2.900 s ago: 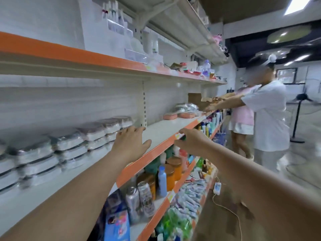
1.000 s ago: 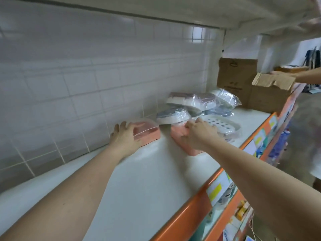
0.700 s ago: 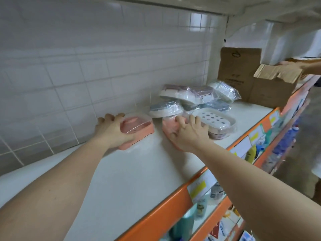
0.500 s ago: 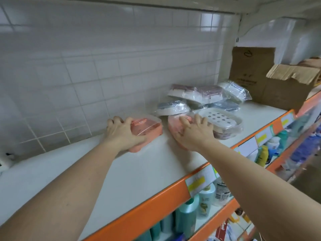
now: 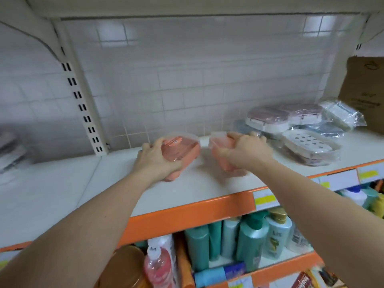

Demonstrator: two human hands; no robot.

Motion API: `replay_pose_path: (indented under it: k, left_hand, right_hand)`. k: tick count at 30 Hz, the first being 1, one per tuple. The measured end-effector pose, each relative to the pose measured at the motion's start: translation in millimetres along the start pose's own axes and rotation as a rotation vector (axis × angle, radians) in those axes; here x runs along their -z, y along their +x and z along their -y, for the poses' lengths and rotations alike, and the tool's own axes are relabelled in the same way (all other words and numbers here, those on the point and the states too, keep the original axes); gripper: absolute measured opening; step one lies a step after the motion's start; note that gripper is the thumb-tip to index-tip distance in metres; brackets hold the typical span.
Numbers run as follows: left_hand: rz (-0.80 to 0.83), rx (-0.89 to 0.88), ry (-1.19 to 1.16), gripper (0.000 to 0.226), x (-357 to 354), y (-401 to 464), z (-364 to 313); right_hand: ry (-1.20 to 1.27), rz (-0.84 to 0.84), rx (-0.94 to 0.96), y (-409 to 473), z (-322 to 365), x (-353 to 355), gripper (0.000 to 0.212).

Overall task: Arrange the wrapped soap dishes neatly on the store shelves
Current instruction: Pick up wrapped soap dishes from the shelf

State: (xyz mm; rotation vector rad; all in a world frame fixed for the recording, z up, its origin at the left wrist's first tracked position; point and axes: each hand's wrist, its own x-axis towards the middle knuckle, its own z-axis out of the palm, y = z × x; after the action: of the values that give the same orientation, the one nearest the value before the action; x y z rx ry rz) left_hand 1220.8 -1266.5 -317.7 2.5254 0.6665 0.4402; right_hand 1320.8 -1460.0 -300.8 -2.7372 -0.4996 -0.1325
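My left hand [image 5: 154,157] grips a wrapped salmon-pink soap dish [image 5: 182,149] just above the white shelf [image 5: 203,183]. A second wrapped pink soap dish [image 5: 219,151] is held by my right hand [image 5: 244,149], tilted, beside the first one. To the right lies a loose pile of wrapped dishes: a white perforated one [image 5: 309,145] in front, pinkish-white lidded ones [image 5: 268,119] behind, another clear-wrapped one [image 5: 340,114] at the far right.
A brown cardboard box [image 5: 363,90] stands at the shelf's right end. The shelf has an orange front edge [image 5: 187,213] with price labels. A slotted upright [image 5: 83,109] rises at the left. Bottles [image 5: 251,240] fill the lower shelf. Blurred wrapped dishes [image 5: 10,148] sit far left.
Both hands have pulled the two pink dishes leftward, away from the pile, and lifted them slightly. My view has swung left and back, showing the upright and lower shelf.
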Motion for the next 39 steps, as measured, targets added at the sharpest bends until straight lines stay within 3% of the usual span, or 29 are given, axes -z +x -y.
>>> replay_pose_path:
  k: [9,20,30,39]
  left_hand:
    - [-0.261,0.198,0.069,0.096,120.7,-73.5,93.5]
    - [-0.519,0.484,0.187,0.086,307.2,-270.5,289.8]
    - [-0.606,0.718,0.259,0.087,417.4,-401.3,403.2]
    - [-0.674,0.862,0.302,0.087,470.0,-429.4,499.2]
  right_hand:
    - [0.124,-0.065,0.284,-66.6,151.0,-0.1,0.069]
    - [0.212,0.027,0.634,-243.9,402.0,-61.6,0.067]
    - [0.290,0.091,0.938,-371.5,577.2,-104.7,0.071]
    - [0.377,0.205,1.049,-414.6,693.4,-145.4,0.067]
